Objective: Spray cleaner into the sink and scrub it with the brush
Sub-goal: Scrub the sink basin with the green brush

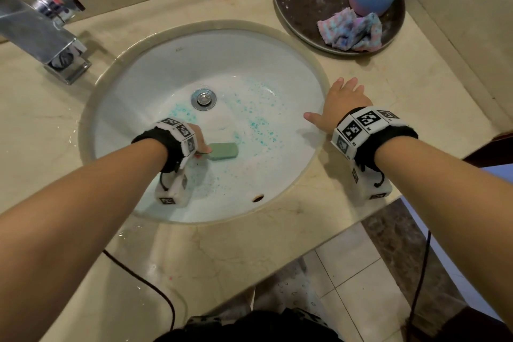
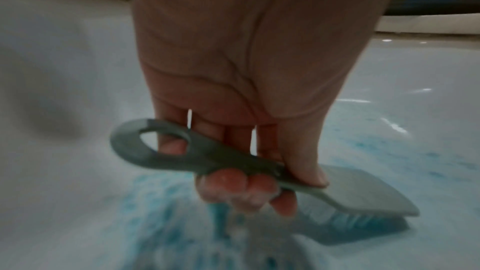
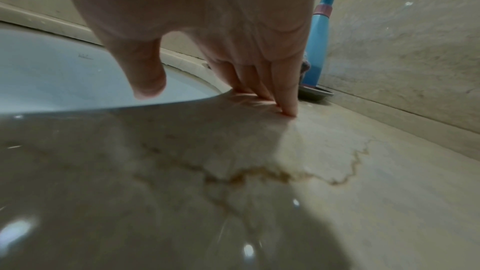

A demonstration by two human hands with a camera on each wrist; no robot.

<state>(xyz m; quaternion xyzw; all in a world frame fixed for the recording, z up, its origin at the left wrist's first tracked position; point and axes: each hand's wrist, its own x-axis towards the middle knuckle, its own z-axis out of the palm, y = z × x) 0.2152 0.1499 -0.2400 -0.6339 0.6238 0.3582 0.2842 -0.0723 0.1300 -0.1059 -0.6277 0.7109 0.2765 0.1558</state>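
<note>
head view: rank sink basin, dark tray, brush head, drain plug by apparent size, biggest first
1. sink basin
2. dark tray, partly cropped at the frame's top edge
3. brush head
4. drain plug, close to the brush head in size

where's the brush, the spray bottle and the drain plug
brush (image 1: 224,150), head view, on the green back of its head
spray bottle (image 3: 315,48), right wrist view, on its blue body
drain plug (image 1: 204,98), head view, on its metal cap

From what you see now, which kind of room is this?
Most likely a bathroom: a round white sink set in a marble-look counter, a chrome faucet, and tiled floor below.
</note>
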